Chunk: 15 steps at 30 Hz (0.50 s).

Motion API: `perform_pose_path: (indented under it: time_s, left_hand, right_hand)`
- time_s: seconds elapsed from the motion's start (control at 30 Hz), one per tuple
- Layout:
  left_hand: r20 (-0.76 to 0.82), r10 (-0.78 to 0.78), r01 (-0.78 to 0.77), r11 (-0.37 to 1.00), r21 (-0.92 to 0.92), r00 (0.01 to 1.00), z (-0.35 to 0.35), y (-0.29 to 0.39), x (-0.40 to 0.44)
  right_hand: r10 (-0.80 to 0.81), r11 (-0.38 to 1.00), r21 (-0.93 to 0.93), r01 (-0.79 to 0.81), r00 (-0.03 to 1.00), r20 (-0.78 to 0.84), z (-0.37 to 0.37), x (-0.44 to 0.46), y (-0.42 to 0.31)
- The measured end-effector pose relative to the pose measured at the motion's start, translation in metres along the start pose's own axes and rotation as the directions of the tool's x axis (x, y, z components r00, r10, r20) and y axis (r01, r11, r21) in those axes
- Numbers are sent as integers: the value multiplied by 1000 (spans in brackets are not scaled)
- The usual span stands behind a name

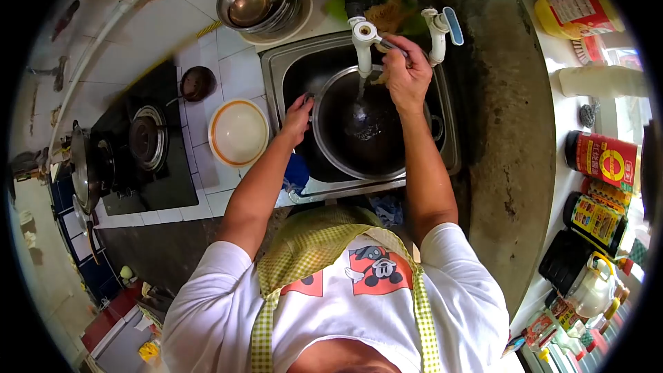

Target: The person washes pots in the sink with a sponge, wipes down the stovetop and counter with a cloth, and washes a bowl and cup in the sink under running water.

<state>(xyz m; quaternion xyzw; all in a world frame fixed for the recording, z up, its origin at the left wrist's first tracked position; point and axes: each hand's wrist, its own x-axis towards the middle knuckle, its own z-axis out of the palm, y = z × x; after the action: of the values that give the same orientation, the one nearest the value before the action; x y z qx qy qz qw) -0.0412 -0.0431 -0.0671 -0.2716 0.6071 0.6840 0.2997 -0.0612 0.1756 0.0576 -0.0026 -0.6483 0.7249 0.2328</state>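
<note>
Water [360, 121] is running here, straight down from the white tap [365, 43] into the dark-bottomed pot [333, 146], which sits in the sink [272, 84] right under the spout! Over on the near side of the stove, the left hand [297, 119] is clamped at the pot's left edge, fingers curled about the handle [309, 98] there, a steadying grip by the look of it. Up top, the right hand [407, 72] has its fingers closed around the tap's grey lever [393, 46], thumb along it. So the step in hand, I'd judge, is letting water into the pot, with the flow under the right hand's control. How deep it stands is hard to tell: the bottom is dark, and all we get is a bright splash near the middle. What does the next move call for? A measured turn of that lever, I'd say, once there's enough water, with the left hand holding the pot level. The orange-ringed bowl [239, 133] waits on the tiled desk [219, 178], beside the sink, touched by neither hand.
</note>
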Motion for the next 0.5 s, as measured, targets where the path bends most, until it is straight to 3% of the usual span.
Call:
perform_pose_path:
  time_s: [0.07,0.1,0.13,0.17,0.2,0.23,0.27,0.3,0.33,0.37,0.4,0.47,0.5]
  left_hand:
    - [-8,-22,21,1000,-9,1000,0,-8,2]
    - [-59,-33,30,999,-40,998,2,-15,2]
    - [-110,-46,38,996,-76,993,5,-23,4]
    - [-114,-55,45,995,-86,992,3,-27,11]
    - [-137,-45,44,999,-16,989,-2,-30,19]
    - [-155,-32,40,998,46,987,-2,-33,28]
    - [-164,-39,46,998,34,986,-4,-35,34]
    - [-182,-95,120,984,131,979,-5,-35,36]
    - [-195,-149,192,955,225,969,-2,-38,39]
    - [-342,-92,154,975,159,935,8,-47,37]
    - [-351,-96,160,975,156,931,2,-46,32]
    - [-163,-97,152,915,373,982,0,-47,28]
    - [-164,-107,162,916,367,981,2,-44,21]
  right_hand:
    - [150,964,-196,-180,976,-159,-13,-17,26]
    - [118,934,-330,-134,991,-69,-31,-28,61]
    - [370,790,-522,-322,929,-13,-38,-36,58]
    - [405,655,-740,-154,898,172,-57,-45,91]
    - [417,655,-739,-158,891,179,-78,-59,124]
    - [390,412,-866,283,804,448,-102,-70,155]
    - [445,118,-720,684,611,654,-112,-75,171]
    - [449,130,-715,687,602,660,-107,-76,172]
    - [687,133,-778,614,509,519,-106,-77,172]
    - [868,104,-833,543,359,343,-105,-78,171]
    - [869,114,-830,546,351,350,-98,-82,176]
    - [907,154,-841,518,264,329,-96,-97,184]
    - [909,237,-782,576,152,387,-91,-104,183]
